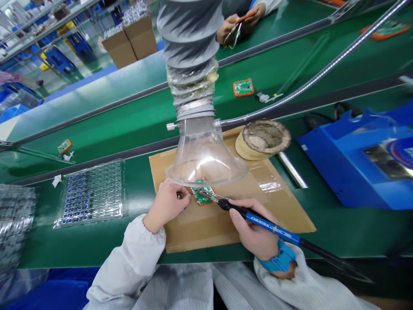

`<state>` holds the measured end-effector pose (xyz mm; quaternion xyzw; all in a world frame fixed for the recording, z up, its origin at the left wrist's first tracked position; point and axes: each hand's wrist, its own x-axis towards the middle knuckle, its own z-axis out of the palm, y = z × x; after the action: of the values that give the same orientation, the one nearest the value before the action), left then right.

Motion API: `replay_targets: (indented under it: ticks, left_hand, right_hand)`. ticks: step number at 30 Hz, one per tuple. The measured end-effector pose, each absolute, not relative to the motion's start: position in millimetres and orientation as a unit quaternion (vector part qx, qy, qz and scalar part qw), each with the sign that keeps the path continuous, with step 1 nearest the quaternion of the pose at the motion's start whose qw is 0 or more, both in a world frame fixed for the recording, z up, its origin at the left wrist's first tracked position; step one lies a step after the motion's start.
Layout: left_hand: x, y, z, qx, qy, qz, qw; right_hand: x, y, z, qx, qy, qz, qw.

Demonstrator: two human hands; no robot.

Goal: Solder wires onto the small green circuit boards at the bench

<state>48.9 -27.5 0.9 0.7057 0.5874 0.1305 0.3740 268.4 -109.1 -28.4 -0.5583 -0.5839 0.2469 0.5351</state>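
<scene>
My right hand (256, 230) is closed around the blue and black handle of a soldering iron (271, 225). Its metal tip reaches over a green circuit board (204, 199) in an orange frame, which lies on a cardboard sheet (193, 232). At the board's left edge is my left hand (168, 204), thumb and fingers pinched together; a small dark thing shows between them, too small to name. Directly above the board hangs a clear fume hood (206, 157), hiding its far edge from view. A blue wrist strap (279, 257) circles my right wrist.
A clear tray (93, 193) of small blue parts stands left. A round, hollowed pot (263, 140) sits behind the cardboard, with a blue machine (361, 155) to the right. More boards lie on the green belt (135, 116). Across it, another person's hands (237, 28) hold an orange piece.
</scene>
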Motion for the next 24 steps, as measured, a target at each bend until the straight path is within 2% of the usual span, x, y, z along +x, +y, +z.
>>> replay_targets:
  ticks: [8, 10, 16, 19, 22, 24]
  left_hand:
    - [48.0, -32.5, 11.3, 0.782, 0.543, 0.072, 0.298]
    - [42.5, -31.2, 14.9, 0.775, 0.543, 0.068, 0.315]
    - [3.1, 4.0, 25.6, 0.626, 0.508, 0.072, 0.587]
    - [-17.1, 39.2, 26.6, 0.534, 0.517, 0.109, 0.66]
    - [-28.9, 86.4, 30.9, 0.461, 0.584, 0.198, 0.638]
    - [-28.9, 122.5, 37.9, 0.47, 0.658, 0.286, 0.514]
  right_hand:
    - [266.8, -109.1, -31.0, -0.562, -0.557, 0.26, 0.554]
    - [269.9, -109.5, -31.7, -0.564, -0.553, 0.257, 0.557]
    - [290.0, -109.8, -32.8, -0.565, -0.545, 0.248, 0.568]
    - [296.2, -109.4, -30.7, -0.566, -0.548, 0.236, 0.569]
    - [296.9, -108.8, -27.6, -0.553, -0.564, 0.234, 0.566]
    - [295.9, -108.2, -25.4, -0.546, -0.577, 0.236, 0.56]
